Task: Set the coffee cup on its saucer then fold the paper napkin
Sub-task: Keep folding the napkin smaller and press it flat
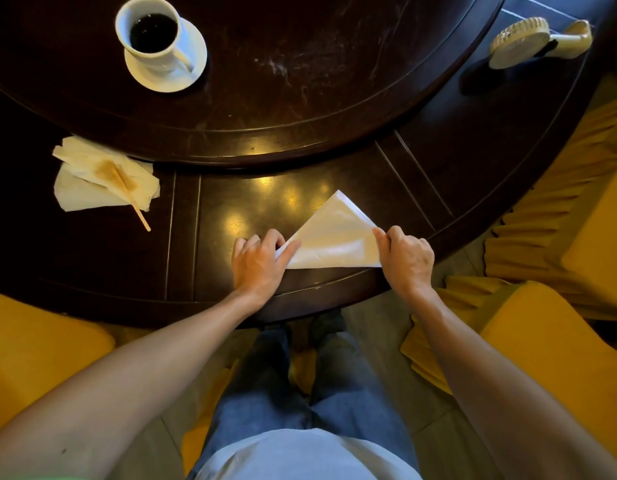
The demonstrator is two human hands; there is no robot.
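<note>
A white paper napkin [335, 239] lies folded into a triangle near the table's front edge. My left hand [257, 263] presses and pinches its left corner. My right hand [406, 258] pinches its right corner between thumb and fingers. At the far left a white coffee cup [151, 32] full of dark coffee stands upright on its white saucer [192, 64], handle pointing toward me.
A crumpled, coffee-stained napkin [92, 181] with a wooden stir stick [132, 199] lies at the left. A pale brush [529, 41] rests at the far right of the dark round table [300, 98]. Yellow-covered chairs [560, 237] flank me on both sides.
</note>
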